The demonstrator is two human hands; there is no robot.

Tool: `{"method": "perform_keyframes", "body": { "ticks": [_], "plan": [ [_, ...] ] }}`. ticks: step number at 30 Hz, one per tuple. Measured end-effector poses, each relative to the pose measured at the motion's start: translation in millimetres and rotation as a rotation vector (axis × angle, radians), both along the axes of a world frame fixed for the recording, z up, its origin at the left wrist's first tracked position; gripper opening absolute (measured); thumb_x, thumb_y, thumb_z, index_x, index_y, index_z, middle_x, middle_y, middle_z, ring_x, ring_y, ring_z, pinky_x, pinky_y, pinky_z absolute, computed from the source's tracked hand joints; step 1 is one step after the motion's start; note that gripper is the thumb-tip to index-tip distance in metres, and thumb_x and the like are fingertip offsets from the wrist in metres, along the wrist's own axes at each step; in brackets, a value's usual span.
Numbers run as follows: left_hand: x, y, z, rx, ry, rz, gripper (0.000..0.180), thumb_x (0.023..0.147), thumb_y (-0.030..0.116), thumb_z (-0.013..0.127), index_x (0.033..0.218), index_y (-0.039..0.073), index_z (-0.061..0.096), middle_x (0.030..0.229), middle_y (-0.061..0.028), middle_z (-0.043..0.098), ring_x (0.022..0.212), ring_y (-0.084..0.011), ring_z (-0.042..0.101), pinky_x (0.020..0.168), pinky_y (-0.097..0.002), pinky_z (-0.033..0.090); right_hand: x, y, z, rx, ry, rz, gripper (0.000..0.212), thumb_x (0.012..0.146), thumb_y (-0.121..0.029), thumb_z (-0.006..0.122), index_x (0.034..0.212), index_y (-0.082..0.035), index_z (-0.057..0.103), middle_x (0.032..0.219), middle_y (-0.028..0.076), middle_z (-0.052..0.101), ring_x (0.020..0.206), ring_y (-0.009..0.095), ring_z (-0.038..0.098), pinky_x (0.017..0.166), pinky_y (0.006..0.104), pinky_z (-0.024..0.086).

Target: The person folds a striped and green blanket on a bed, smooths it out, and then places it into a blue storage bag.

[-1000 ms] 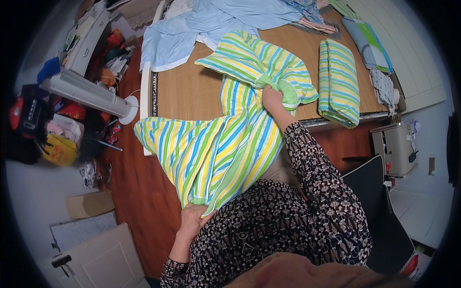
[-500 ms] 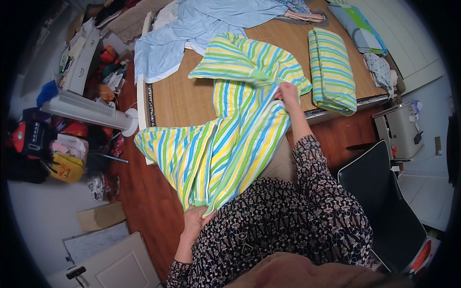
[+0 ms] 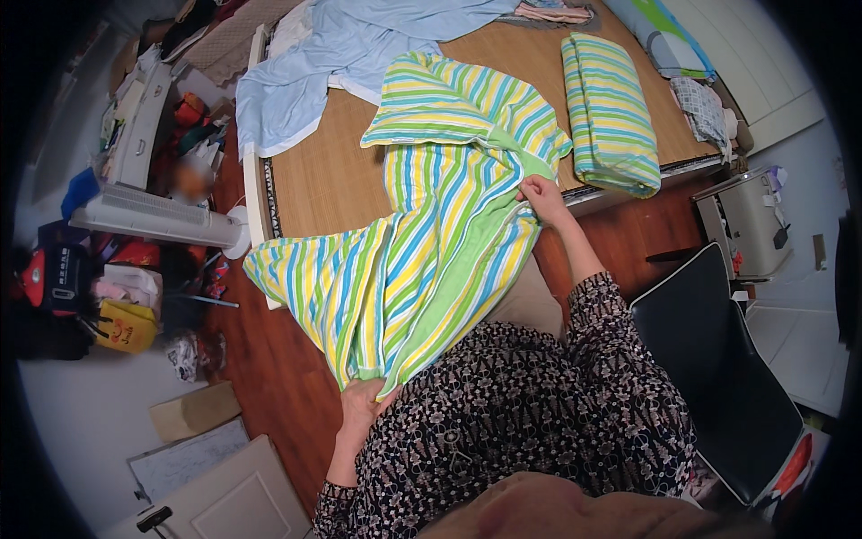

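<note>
A quilt (image 3: 449, 238) with green, yellow, blue and white stripes lies partly on the bed and drapes over its near edge towards my body. My left hand (image 3: 363, 406) is closed on its lower corner, close to my waist. Farther off and to the right, my right hand (image 3: 544, 199) pinches the edge beside a plain green band. Between both hands that edge runs in a slanting line. The quilt's far part is folded over on itself, with a pointed flap to the left. Beyond my right hand sits a folded bundle (image 3: 611, 112) in the same stripes.
A woven mat (image 3: 310, 180) covers the bed, with a light blue sheet (image 3: 359, 54) at its far left. A white tower fan (image 3: 162, 216) lies across at the left near bags and clutter. To my right stands a black chair (image 3: 709, 359).
My right hand has moved slightly down along the quilt's edge, and the green band there now shows wider and flatter. The left hand keeps its hold. The whole view has shifted slightly.
</note>
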State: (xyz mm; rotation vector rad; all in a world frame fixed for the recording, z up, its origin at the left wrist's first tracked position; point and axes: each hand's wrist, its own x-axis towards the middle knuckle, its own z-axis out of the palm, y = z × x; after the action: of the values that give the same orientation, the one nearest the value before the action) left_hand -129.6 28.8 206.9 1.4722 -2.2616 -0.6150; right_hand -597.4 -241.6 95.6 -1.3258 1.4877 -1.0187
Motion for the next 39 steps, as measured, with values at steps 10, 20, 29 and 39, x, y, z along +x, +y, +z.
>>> {"method": "perform_keyframes", "body": {
  "ticks": [10,20,29,39],
  "plan": [
    [-4.3,3.2,-2.7,-0.049,0.002,0.03,0.026,0.075,0.019,0.079,0.065,0.007,0.058,0.057,-0.0071,0.052,0.052,-0.0243,0.052,0.053,-0.035,0.039,-28.4,39.3,62.7,-0.264,0.614,0.438,0.03,0.079,-0.014,0.069,0.107,-0.004,0.065,0.1,0.016,0.065,0.092,0.032,0.061,0.081,0.0393,0.049],
    [-2.2,7.3,-0.9,-0.015,0.013,0.057,0.025,0.075,0.018,0.079,0.066,0.008,0.058,0.057,-0.0065,0.053,0.051,-0.0225,0.052,0.053,-0.0341,0.038,30.2,-18.5,74.7,-0.552,1.186,0.42,0.016,0.069,-0.004,0.065,0.084,-0.006,0.069,0.126,0.005,0.057,0.093,0.031,0.058,0.079,0.0376,0.052],
    [-9.3,4.1,2.1,-0.117,-0.013,0.065,0.022,0.075,0.019,0.079,0.069,0.009,0.061,0.057,-0.0051,0.053,0.051,-0.0229,0.052,0.053,-0.0345,0.038,52.6,-63.7,41.4,-0.161,1.374,0.641,0.01,0.075,-0.004,0.061,0.081,-0.002,0.068,0.119,0.016,0.06,0.09,0.032,0.065,0.076,0.0414,0.053],
    [-0.7,-15.2,35.9,0.207,-0.022,0.12,0.017,0.077,0.025,0.076,0.086,0.013,0.068,0.069,-0.0093,0.064,0.062,-0.0259,0.063,0.062,-0.0378,0.051,40.6,-83.4,116.8,-0.479,0.875,0.213,0.014,0.074,-0.005,0.058,0.085,0.001,0.065,0.091,0.02,0.063,0.088,0.04,0.061,0.079,0.0457,0.05]
  ]
}}
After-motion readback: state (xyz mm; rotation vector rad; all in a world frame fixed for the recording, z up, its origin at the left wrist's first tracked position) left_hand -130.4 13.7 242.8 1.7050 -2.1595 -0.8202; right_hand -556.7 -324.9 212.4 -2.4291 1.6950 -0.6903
